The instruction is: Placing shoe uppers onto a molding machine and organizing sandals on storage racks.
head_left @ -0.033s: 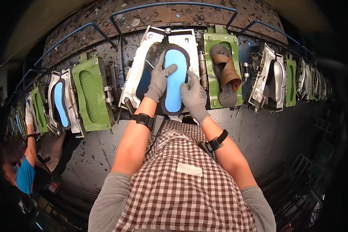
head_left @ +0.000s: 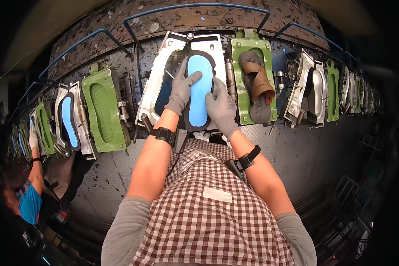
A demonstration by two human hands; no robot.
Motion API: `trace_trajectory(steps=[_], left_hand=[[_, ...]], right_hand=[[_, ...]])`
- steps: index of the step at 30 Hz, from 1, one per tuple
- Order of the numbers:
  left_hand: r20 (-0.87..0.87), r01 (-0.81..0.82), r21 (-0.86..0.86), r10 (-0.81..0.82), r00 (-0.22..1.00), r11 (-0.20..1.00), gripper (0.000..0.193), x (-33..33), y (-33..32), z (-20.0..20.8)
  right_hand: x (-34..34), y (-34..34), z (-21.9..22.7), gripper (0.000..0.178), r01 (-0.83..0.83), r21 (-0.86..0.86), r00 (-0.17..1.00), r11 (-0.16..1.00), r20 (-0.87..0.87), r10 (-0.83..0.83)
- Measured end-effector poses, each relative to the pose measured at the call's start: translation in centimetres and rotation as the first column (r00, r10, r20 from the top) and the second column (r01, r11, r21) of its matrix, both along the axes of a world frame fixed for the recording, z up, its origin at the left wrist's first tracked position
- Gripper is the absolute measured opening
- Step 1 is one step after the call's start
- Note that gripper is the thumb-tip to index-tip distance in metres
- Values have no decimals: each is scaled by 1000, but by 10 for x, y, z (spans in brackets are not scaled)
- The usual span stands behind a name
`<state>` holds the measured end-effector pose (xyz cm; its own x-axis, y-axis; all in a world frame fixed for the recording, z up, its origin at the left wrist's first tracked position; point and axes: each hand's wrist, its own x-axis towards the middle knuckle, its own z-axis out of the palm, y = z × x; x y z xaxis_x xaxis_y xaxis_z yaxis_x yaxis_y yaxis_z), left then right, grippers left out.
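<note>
A shoe sole [head_left: 200,95], bright blue on top with a dark rim, lies upright in my view over the open silver metal mould [head_left: 220,53]. My left hand [head_left: 180,91], in a grey glove, grips its left edge with the thumb laid across the blue face; the other fingers are partly hidden behind the rim. At the right edge my right hand [head_left: 222,106], also gloved in grey, is closed, its fingers curled and pinching the dark rim. The mould's left half shows a foot-shaped opening [head_left: 166,91].
To the right, a green mould half [head_left: 237,46] bears a dark sandal sole with brown straps [head_left: 262,84]. Leftward are an empty green mould half [head_left: 103,111] and another blue sole [head_left: 69,119]. A blue rail [head_left: 195,5] runs behind. A co-worker's gloved hand [head_left: 33,136] is far left.
Very little differs. My right hand has shifted slightly up along the sole's right edge, while the left keeps its grip. The whole view has moved a touch.
</note>
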<state>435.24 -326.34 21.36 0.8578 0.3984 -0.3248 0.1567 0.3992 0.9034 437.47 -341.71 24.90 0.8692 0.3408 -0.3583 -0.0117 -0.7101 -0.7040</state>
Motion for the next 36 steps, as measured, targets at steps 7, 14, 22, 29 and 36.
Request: trace_trajectory(steps=[7,14,22,29,36], left_hand=[[-103,-166,225,192,976,960,91,23,-22,2],[-323,372,850,-190,927,373,109,21,-135,60],[-17,69,535,-71,997,842,60,127,-278,94],[-210,367,60,-347,914,928,97,229,-464,63],[-280,217,-185,-263,923,959,43,301,-491,-36]], right_hand=[[42,-15,10,57,-143,-62,975,988,163,151],[66,-138,56,46,46,372,964,927,227,-138],[124,-310,36,65,241,525,968,816,-190,-164],[217,-467,85,30,633,494,757,596,-232,-611],[306,-523,76,37,577,540,817,613,-370,-443]])
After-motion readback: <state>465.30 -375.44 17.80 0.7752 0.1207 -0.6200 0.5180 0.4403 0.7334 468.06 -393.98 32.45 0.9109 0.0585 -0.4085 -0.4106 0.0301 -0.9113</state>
